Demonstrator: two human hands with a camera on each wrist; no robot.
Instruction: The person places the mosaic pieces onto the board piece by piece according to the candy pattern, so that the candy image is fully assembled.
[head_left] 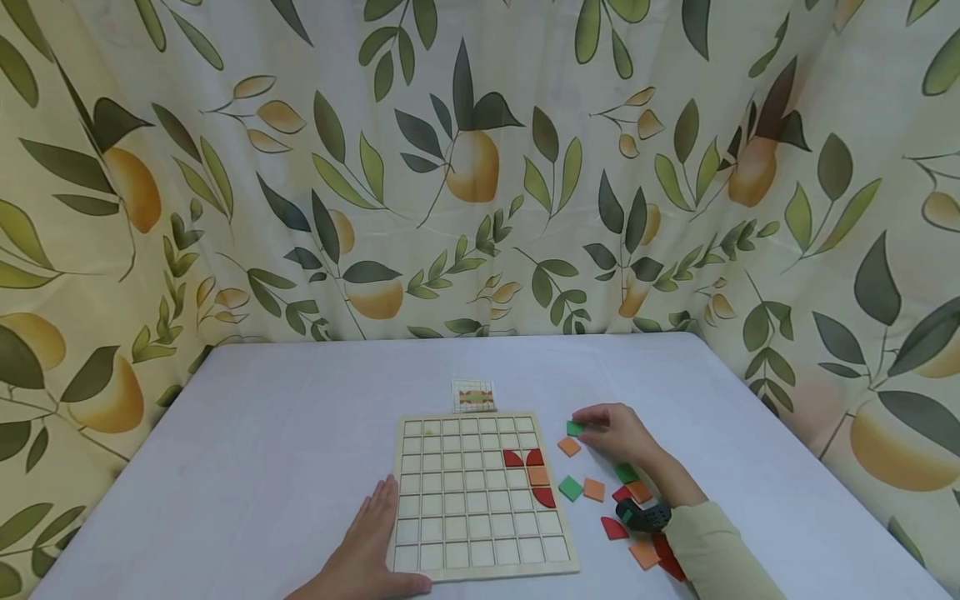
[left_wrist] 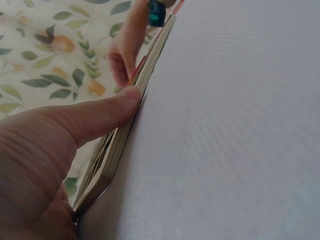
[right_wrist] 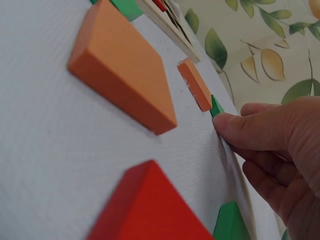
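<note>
A wooden grid board [head_left: 480, 575] lies on the white table with red quarter-round pieces [head_left: 543, 497] and an orange square [head_left: 538, 476] set in its right-hand cells. My left hand [head_left: 367, 542] rests against its near left corner, fingers straight along the left side; the thumb [left_wrist: 107, 112] presses on the near edge. To the right of the board, my right hand [head_left: 618, 433] pinches a green tile [right_wrist: 216, 106] by its edge, low at the tabletop. An orange tile [right_wrist: 196, 85] lies just beside that green one.
A small pattern card [head_left: 474, 396] sits at the board's far edge. Loose tiles lie right of the board: a green square [head_left: 571, 488], an orange square [head_left: 594, 490], a red piece [head_left: 614, 528] and several more under the right forearm. A leafy fruit-print curtain [head_left: 480, 233] hangs behind the table.
</note>
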